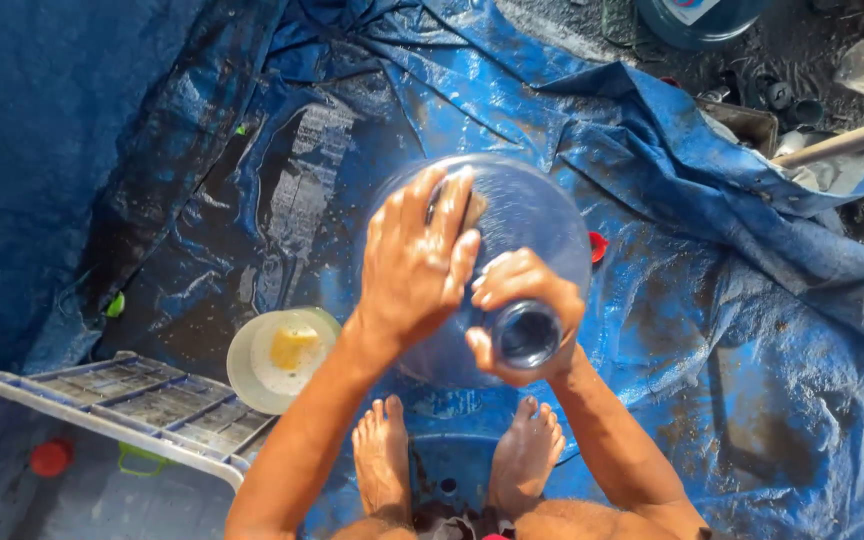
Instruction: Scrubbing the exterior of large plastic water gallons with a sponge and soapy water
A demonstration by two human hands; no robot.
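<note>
The large, clear blue plastic water jug (537, 215) stands upright at the centre of the wet blue tarpaulin (752, 330), just beyond the bare feet (452, 455) at six o'clock. The right hand (522, 315) has its grip wrapped around the jug's open neck, while the left hand (417, 260) lies flat on the shoulder, fingers spread over a small scrubbing pad (472, 208). At nine o'clock sits a pale round bowl (242, 375) holding a yellow sponge (294, 345), with a grey plastic crate (122, 395) beside it at eight.
</note>
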